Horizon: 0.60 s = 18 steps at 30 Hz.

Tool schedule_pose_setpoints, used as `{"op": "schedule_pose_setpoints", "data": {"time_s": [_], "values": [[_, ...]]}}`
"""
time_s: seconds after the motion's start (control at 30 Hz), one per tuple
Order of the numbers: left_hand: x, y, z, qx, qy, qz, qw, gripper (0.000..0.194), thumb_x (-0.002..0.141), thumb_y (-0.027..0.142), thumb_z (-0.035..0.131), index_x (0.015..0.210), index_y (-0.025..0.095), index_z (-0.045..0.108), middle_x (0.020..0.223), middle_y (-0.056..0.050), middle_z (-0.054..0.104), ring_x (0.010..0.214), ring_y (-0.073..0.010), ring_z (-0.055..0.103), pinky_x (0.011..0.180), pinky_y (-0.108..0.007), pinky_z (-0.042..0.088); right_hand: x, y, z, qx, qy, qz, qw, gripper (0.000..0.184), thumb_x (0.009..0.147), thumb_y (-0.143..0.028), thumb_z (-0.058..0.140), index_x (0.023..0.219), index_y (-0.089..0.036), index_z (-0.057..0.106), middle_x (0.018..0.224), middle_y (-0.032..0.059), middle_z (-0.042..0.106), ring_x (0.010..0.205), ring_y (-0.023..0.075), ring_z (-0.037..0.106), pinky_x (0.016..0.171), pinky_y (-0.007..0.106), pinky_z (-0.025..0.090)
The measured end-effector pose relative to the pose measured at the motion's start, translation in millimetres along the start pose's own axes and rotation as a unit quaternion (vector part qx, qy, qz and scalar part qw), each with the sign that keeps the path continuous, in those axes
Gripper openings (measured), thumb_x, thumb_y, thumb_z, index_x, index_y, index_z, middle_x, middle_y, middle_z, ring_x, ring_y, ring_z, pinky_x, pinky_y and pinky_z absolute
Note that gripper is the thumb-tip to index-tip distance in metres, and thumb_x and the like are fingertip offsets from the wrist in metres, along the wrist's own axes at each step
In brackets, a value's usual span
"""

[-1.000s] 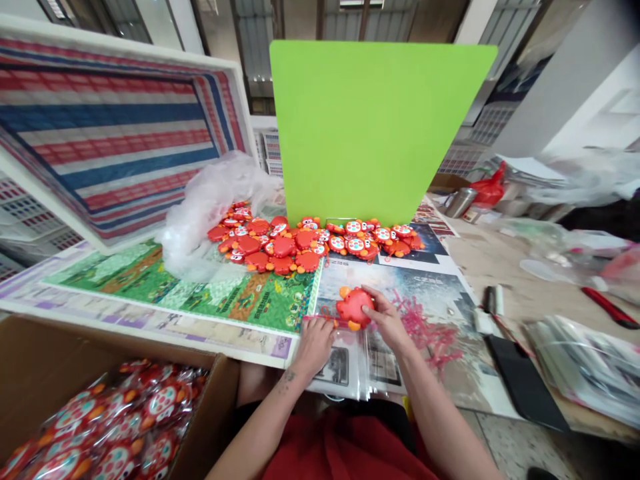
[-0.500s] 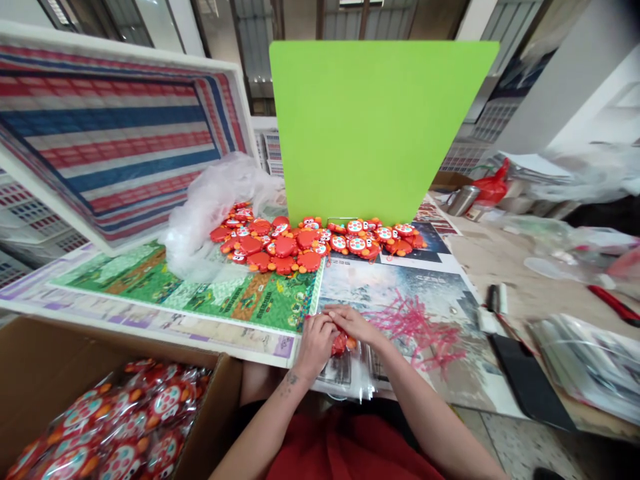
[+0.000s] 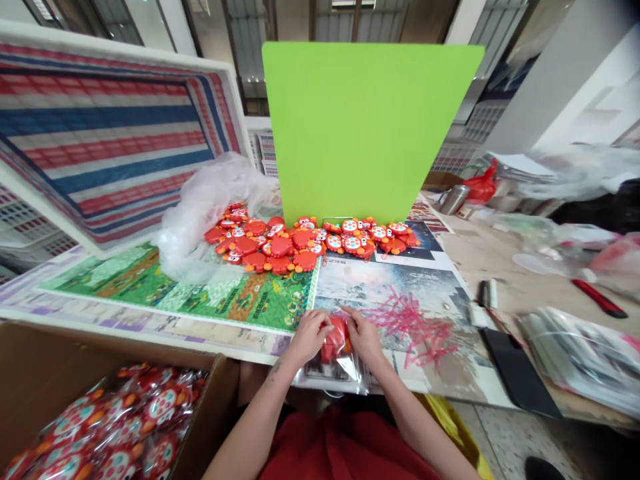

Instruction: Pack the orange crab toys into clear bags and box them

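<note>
A red toy (image 3: 333, 339) with orange bits lies inside a clear plastic bag (image 3: 345, 380) at the near table edge. My left hand (image 3: 311, 339) is curled, its fingertips pinching the bag's upper left side. On the opposite side, my right hand (image 3: 365, 339) has its thumb and fingers closed on the bag's edge. The toy sits between both hands, partly covered by the film. Beyond them, a heap of red crab-like toys (image 3: 280, 247) with spotted white faces spreads across the table. To the left, a cardboard box (image 3: 220, 373) holds several bagged toys (image 3: 165, 403).
Thin pink strips (image 3: 417, 327) lie right of my hands. A green board (image 3: 370, 133) stands behind the toys. A striped-lined crate (image 3: 125, 147) tilts at left beside crumpled plastic (image 3: 193, 220). At right are a black flat object (image 3: 520, 373), stacked plastic sleeves (image 3: 575, 353) and a red-handled cutter (image 3: 600, 298).
My hands, earlier together over the toy, have moved apart to either side of it. The bagged toy now shows between them. The view has shifted slightly.
</note>
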<state>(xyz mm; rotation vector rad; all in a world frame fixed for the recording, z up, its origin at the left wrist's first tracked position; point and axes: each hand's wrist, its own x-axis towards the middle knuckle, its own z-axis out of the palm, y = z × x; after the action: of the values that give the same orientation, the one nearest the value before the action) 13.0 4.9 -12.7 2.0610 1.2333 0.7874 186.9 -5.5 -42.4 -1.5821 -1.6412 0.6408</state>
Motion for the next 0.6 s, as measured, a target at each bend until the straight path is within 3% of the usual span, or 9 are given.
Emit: {"op": "schedule_pose_setpoints", "data": {"time_s": [0.1, 0.23, 0.3, 0.37, 0.43, 0.5, 0.6], "values": [[-4, 6, -6.1, -0.018, 0.001, -0.018, 1.0, 0.013, 0.09, 0.024, 0.048, 0.086, 0.02, 0.059, 0.084, -0.004, 0.065, 0.086, -0.0207, 0.058, 0.085, -0.036, 0.045, 4, -9, 4, 0.073, 0.019, 0.0, 0.997, 0.041, 0.092, -0.031, 0.038, 0.123, -0.018, 0.06, 0.068, 0.0026, 0.066, 0.057, 0.018, 0.059, 0.059, 0.03, 0.048], [-12, -1, -10.7, -0.048, 0.169, -0.059, 0.983, 0.026, 0.087, 0.034, 0.055, 0.108, 0.02, 0.059, 0.114, -0.01, 0.063, 0.112, -0.0261, 0.053, 0.098, -0.042, 0.039, 8, -13, 1, 0.174, 0.025, -0.007, 0.984, 0.039, 0.093, -0.036, 0.04, 0.123, -0.019, 0.057, 0.068, 0.0009, 0.06, 0.057, 0.0167, 0.058, 0.058, 0.03, 0.05], [-15, -8, -12.1, -0.127, 0.2, -0.118, 0.964, 0.044, 0.083, 0.039, 0.06, 0.121, 0.018, 0.054, 0.125, -0.013, 0.059, 0.115, -0.0273, 0.053, 0.097, -0.042, 0.041, 8, -14, -1, 0.209, 0.025, -0.006, 0.978, 0.038, 0.093, -0.039, 0.041, 0.122, -0.02, 0.056, 0.069, 0.0007, 0.059, 0.056, 0.0164, 0.058, 0.056, 0.03, 0.05], [-16, -13, -12.2, -0.232, 0.149, -0.162, 0.948, 0.047, 0.08, 0.044, 0.062, 0.119, 0.017, 0.056, 0.117, -0.013, 0.063, 0.106, -0.0256, 0.059, 0.089, -0.038, 0.046, 9, -14, -3, 0.219, 0.024, -0.011, 0.975, 0.038, 0.094, -0.039, 0.04, 0.123, -0.02, 0.056, 0.07, 0.0006, 0.059, 0.056, 0.0163, 0.057, 0.055, 0.03, 0.05], [-16, -14, -10.7, -0.297, 0.086, -0.175, 0.935, 0.039, 0.079, 0.048, 0.062, 0.102, 0.016, 0.063, 0.1, -0.01, 0.069, 0.092, -0.0223, 0.064, 0.082, -0.034, 0.049, 10, -16, -6, 0.186, 0.036, -0.036, 0.981, 0.037, 0.094, -0.036, 0.04, 0.123, -0.02, 0.057, 0.073, 0.0021, 0.062, 0.061, 0.0177, 0.059, 0.06, 0.032, 0.052], [-15, -11, -8.2, -0.318, 0.058, -0.185, 0.928, 0.035, 0.079, 0.049, 0.06, 0.088, 0.016, 0.063, 0.09, -0.007, 0.07, 0.079, -0.019, 0.063, 0.071, -0.03, 0.05, 12, -20, -10, 0.111, 0.067, -0.096, 0.987, 0.034, 0.094, -0.032, 0.043, 0.122, -0.021, 0.059, 0.087, 0.0062, 0.067, 0.078, 0.0208, 0.062, 0.074, 0.037, 0.052], [-13, -4, -5.3, -0.335, 0.047, -0.202, 0.919, 0.032, 0.081, 0.045, 0.056, 0.093, 0.016, 0.061, 0.091, -0.007, 0.07, 0.067, -0.0159, 0.061, 0.059, -0.027, 0.048, 15, -30, -13, -0.016, 0.079, -0.218, 0.973, 0.033, 0.093, -0.025, 0.048, 0.123, -0.024, 0.06, 0.104, 0.0079, 0.068, 0.099, 0.0235, 0.058, 0.09, 0.043, 0.046]]}}
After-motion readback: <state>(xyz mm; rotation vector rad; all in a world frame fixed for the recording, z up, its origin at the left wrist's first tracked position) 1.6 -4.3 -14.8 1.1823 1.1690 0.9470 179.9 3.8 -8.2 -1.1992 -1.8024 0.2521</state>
